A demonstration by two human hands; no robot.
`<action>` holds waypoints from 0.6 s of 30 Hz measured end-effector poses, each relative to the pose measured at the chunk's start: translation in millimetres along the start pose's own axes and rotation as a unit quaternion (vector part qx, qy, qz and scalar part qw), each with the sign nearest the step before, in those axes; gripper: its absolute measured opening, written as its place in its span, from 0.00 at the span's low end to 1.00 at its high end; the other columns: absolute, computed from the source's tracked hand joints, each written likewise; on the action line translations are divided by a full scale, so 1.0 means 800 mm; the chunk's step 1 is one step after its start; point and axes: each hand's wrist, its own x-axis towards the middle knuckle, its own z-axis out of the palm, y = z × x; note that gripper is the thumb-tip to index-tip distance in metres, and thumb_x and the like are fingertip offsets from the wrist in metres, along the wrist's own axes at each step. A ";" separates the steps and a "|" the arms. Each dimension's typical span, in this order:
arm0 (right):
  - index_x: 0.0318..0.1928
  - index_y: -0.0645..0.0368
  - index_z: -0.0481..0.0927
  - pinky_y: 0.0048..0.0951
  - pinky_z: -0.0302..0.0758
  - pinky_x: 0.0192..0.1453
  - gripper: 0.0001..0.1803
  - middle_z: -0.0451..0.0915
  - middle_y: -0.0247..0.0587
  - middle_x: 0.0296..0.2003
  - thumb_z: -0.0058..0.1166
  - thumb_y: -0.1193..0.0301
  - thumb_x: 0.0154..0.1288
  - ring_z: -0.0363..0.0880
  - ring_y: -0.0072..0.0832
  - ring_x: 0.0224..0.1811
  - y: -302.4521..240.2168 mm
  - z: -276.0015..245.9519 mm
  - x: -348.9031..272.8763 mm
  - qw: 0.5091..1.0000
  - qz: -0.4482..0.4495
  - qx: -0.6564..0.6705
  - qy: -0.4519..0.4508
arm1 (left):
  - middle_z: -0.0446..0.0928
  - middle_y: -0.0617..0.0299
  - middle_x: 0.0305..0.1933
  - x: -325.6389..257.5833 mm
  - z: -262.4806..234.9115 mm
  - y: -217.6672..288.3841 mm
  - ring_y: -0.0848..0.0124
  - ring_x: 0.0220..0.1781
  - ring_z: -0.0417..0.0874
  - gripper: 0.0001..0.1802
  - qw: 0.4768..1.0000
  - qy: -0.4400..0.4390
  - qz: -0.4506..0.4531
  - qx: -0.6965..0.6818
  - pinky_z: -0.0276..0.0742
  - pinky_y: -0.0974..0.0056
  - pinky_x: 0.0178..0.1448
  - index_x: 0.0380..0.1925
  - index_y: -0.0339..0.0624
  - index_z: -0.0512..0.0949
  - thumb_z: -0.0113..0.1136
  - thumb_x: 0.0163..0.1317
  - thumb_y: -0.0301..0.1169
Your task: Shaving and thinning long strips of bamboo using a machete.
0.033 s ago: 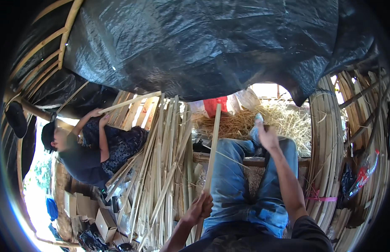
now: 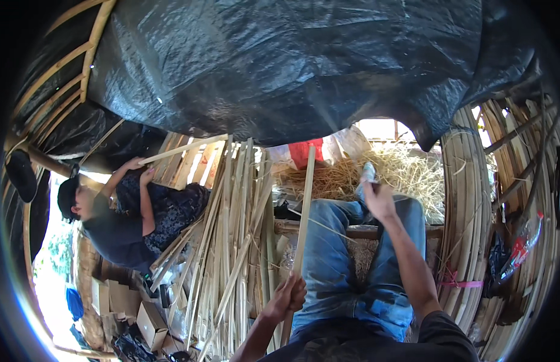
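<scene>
Blue jeans [image 2: 340, 265], dark short-sleeved shirt [image 2: 437, 338], bare forearms.

Honestly nothing has shifted between the two shots, they're the same instant. Left hand [image 2: 286, 295] hasn't budged from its grip low on the long bamboo strip [image 2: 304, 211], and the strip sits at the same tilt over the jeans. Right hand [image 2: 377, 199] is where it was, closed on the pale tool [image 2: 365, 175] up by the straw. The person on the left side hasn't moved their hands off their own strip either.
</scene>
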 end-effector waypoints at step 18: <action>0.28 0.54 0.73 0.33 0.74 0.25 0.33 0.73 0.34 0.20 0.63 0.35 0.53 0.78 0.34 0.20 -0.078 0.005 -0.162 0.877 -0.445 -0.152 -0.100 | 0.52 0.77 0.16 0.035 0.017 -0.002 0.84 0.12 0.45 0.23 0.959 -0.238 -0.036 -0.153 0.39 0.72 0.14 0.28 0.53 0.62 0.35 0.81 0.53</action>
